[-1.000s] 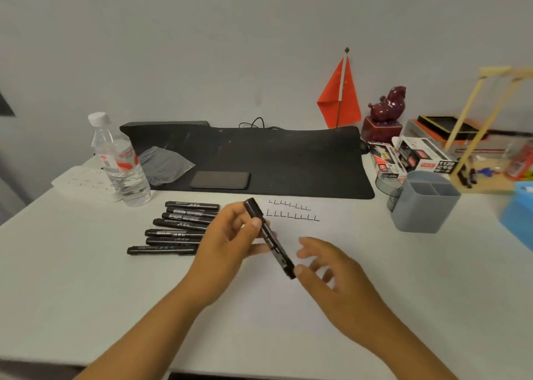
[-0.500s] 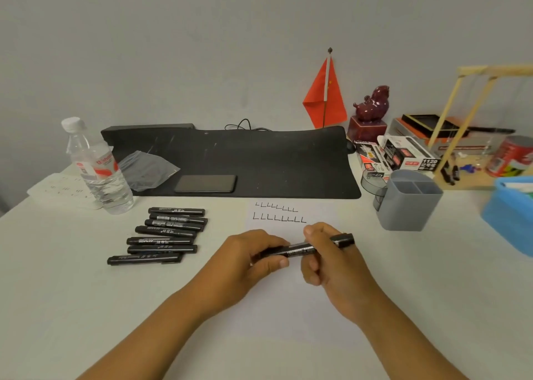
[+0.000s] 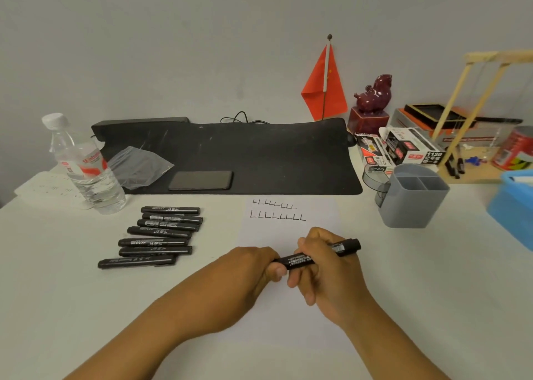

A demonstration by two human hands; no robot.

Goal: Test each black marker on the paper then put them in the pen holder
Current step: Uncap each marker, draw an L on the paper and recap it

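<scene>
On the white bench (image 3: 57, 293), the row of black markers (image 3: 155, 236) lies left of the white paper sheet (image 3: 291, 226). The grey plastic pen holder (image 3: 415, 203) stands right of the paper; the black desk mat (image 3: 259, 154) lies far behind it.

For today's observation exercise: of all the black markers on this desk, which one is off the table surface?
The marker gripped by both hands, left hand and right hand, above the paper. The other seven lie in a row left of it.
</scene>
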